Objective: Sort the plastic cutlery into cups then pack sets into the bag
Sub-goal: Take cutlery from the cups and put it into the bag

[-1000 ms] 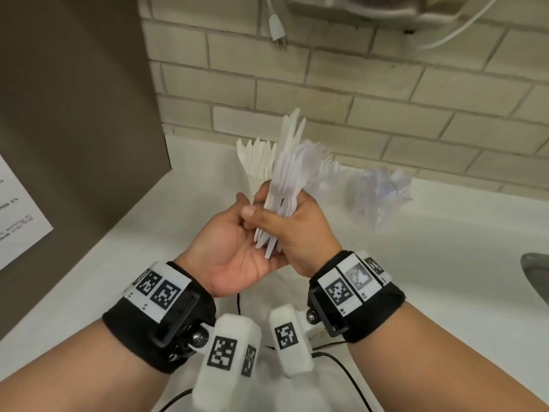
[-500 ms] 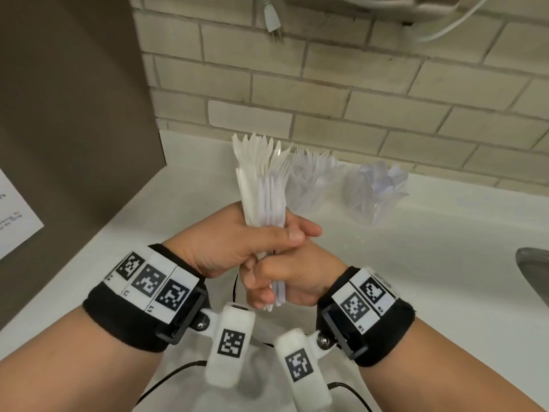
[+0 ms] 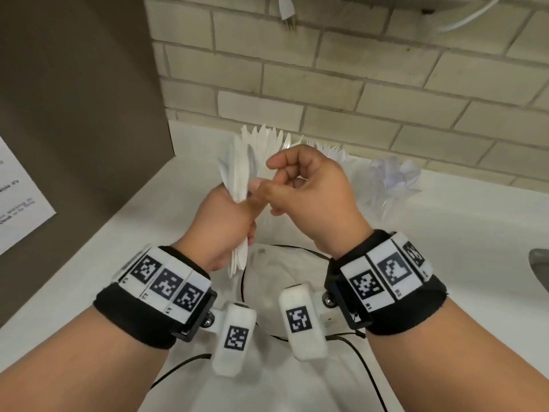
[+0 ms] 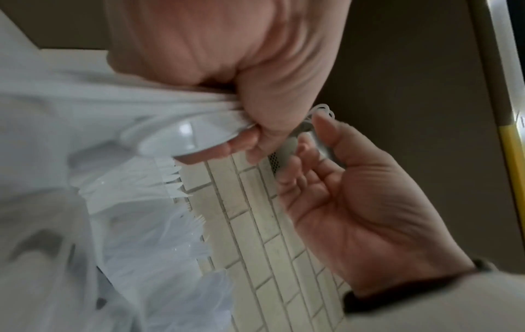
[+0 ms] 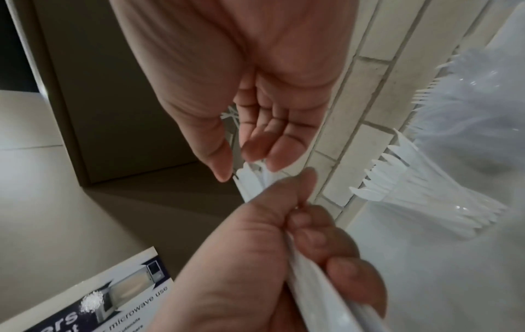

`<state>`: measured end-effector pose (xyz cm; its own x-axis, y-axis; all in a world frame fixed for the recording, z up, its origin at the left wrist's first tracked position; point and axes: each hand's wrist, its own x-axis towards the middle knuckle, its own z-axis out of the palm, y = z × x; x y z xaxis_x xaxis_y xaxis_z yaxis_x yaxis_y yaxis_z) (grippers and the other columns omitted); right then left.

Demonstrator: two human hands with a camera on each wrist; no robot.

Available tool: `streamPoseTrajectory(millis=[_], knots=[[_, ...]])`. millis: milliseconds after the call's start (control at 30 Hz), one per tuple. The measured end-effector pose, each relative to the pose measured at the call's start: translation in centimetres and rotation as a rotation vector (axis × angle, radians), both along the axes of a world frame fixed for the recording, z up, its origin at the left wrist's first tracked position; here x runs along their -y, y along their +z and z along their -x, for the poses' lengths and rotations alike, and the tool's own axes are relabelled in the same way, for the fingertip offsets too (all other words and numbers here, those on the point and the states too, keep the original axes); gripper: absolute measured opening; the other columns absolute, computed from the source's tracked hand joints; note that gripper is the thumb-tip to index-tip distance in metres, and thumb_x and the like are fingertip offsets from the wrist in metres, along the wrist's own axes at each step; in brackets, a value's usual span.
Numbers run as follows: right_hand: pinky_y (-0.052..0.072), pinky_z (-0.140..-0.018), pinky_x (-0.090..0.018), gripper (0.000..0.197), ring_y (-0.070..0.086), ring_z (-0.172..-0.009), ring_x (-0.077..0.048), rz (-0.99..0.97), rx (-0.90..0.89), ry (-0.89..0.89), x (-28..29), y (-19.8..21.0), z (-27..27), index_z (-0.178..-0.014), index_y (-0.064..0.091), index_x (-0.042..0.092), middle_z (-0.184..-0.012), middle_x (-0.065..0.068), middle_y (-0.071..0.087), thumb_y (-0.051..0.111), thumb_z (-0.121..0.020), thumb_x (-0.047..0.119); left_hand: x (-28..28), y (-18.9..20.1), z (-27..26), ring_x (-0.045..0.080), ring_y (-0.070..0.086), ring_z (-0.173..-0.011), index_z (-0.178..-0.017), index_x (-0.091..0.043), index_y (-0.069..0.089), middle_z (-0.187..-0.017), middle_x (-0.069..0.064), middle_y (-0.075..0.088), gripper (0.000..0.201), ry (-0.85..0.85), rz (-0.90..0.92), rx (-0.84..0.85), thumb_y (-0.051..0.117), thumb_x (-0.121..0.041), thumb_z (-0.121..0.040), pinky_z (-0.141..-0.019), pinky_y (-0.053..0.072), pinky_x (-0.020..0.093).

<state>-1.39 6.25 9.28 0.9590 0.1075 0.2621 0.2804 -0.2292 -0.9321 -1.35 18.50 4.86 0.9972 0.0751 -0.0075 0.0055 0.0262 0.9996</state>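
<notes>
My left hand [image 3: 225, 215] grips a bundle of white plastic cutlery [image 3: 237, 179] upright above the counter; a spoon bowl [image 4: 184, 139] shows in the bundle. My right hand [image 3: 306, 185] hovers at the bundle's top ends with fingers loosely curled. Its thumb [image 5: 218, 161] and fingertips [image 5: 281, 159] flank the tips, and no firm grip shows. Behind stand a cup of knives [image 3: 264, 138], a cup of forks [image 3: 329, 150] and a clear cup of spoons [image 3: 392, 179]. A translucent bag [image 3: 267, 272] lies on the white counter below my hands.
A brown panel [image 3: 74, 114] with a paper notice [image 3: 17, 203] closes off the left side. The brick wall [image 3: 356, 93] runs behind the cups, with a plug [image 3: 286, 13] hanging above. A sink edge [image 3: 539, 266] shows at the right. Black cables [image 3: 368, 373] trail near my wrists.
The bundle passed from my right hand into my left. My right hand let go of the lower part and rose to the bundle's top ends.
</notes>
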Motion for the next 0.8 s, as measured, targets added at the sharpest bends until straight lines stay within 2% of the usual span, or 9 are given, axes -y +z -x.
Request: streamPoseTrajectory(millis=[100, 233, 300, 433, 533, 600, 633, 700, 800], knots=[[0.059, -0.071, -0.044, 0.031, 0.068, -0.069, -0.023, 0.114, -0.015, -0.033, -0.9, -0.2, -0.4, -0.084, 0.064, 0.019, -0.075, -0.004, 0.068, 0.087, -0.065, 0.028, 0.2, -0.4, 0.0, 0.01, 0.049, -0.047, -0.091, -0.018, 0.067, -0.055, -0.009, 0.062, 0.019, -0.002, -0.143, 0.04, 0.054, -0.005, -0.087, -0.046, 0.04, 0.026], [0.059, -0.075, -0.04, 0.045, 0.07, -0.078, -0.02, 0.266, -0.035, -0.087, -1.4, -0.7, -0.9, -0.086, 0.064, 0.013, -0.08, -0.003, 0.071, 0.086, -0.063, 0.044, 0.7, -0.9, -0.3, 0.01, 0.06, -0.06, -0.089, -0.017, 0.064, -0.069, -0.004, 0.065, 0.008, 0.047, -0.43, 0.106, 0.058, -0.017, -0.084, -0.051, 0.048, 0.027], [0.057, -0.076, -0.037, 0.04, 0.068, -0.078, -0.019, 0.335, -0.008, -0.106, -1.5, -0.7, -1.0, -0.083, 0.062, 0.013, -0.078, -0.003, 0.07, 0.083, -0.068, 0.044, 0.9, -1.2, -0.5, 0.014, 0.065, -0.068, -0.099, -0.013, 0.06, -0.076, -0.001, 0.066, 0.021, 0.062, -0.49, 0.081, 0.06, -0.026, -0.082, -0.056, 0.056, 0.033], [0.057, -0.069, -0.041, 0.036, 0.066, -0.065, -0.026, 0.333, -0.04, -0.089, -1.1, -0.8, -1.5, -0.068, 0.057, 0.007, -0.066, -0.013, 0.066, 0.076, -0.079, 0.035, 1.0, -1.5, -0.4, 0.02, 0.068, -0.073, -0.11, -0.014, 0.055, -0.087, 0.001, 0.067, 0.045, 0.004, -0.318, 0.003, 0.073, -0.024, -0.07, -0.054, 0.057, 0.034], [0.052, -0.058, -0.033, 0.034, 0.056, -0.045, -0.014, 0.271, -0.103, -0.071, -0.5, -0.8, -1.6, -0.067, 0.054, 0.005, -0.056, -0.011, 0.061, 0.069, -0.086, 0.029, 0.9, -1.3, -0.1, 0.021, 0.064, -0.072, -0.1, -0.003, 0.061, -0.076, 0.009, 0.063, 0.034, -0.106, -0.123, 0.026, 0.075, -0.005, -0.069, -0.056, 0.054, 0.033], [0.05, -0.061, -0.037, 0.033, 0.052, -0.05, -0.016, 0.244, -0.113, -0.075, -0.4, -0.7, -1.6, -0.068, 0.051, 0.007, -0.062, -0.011, 0.058, 0.064, -0.09, 0.029, 0.9, -1.3, 0.0, 0.023, 0.064, -0.078, -0.104, 0.004, 0.058, -0.086, 0.023, 0.065, 0.036, -0.17, -0.046, 0.048, 0.072, 0.006, -0.071, -0.068, 0.055, 0.039], [0.051, -0.064, -0.039, 0.032, 0.051, -0.055, -0.019, 0.231, -0.109, -0.077, -0.5, -0.7, -1.6, -0.069, 0.05, 0.009, -0.066, -0.011, 0.056, 0.061, -0.091, 0.029, 0.9, -1.2, 0.1, 0.022, 0.065, -0.08, -0.106, 0.005, 0.058, -0.092, 0.025, 0.066, 0.036, -0.199, -0.02, 0.058, 0.07, 0.009, -0.072, -0.073, 0.055, 0.04], [0.049, -0.066, -0.039, 0.032, 0.051, -0.064, -0.021, 0.23, -0.108, -0.092, -0.6, -0.7, -1.6, -0.071, 0.046, 0.011, -0.07, -0.008, 0.052, 0.054, -0.096, 0.031, 0.9, -1.2, 0.2, 0.017, 0.066, -0.077, -0.105, -0.003, 0.061, -0.089, 0.015, 0.07, 0.034, -0.236, 0.024, 0.072, 0.068, 0.012, -0.075, -0.069, 0.054, 0.034], [0.038, -0.06, -0.03, 0.035, 0.044, -0.061, -0.016, 0.172, -0.159, -0.134, -0.9, -1.0, -1.7, -0.069, 0.037, 0.014, -0.066, -0.001, 0.043, 0.046, -0.099, 0.03, 1.2, -1.3, 0.3, 0.012, 0.059, -0.057, -0.099, -0.014, 0.061, -0.07, -0.002, 0.066, 0.028, -0.267, 0.115, 0.068, 0.063, 0.008, -0.082, -0.055, 0.051, 0.026]])
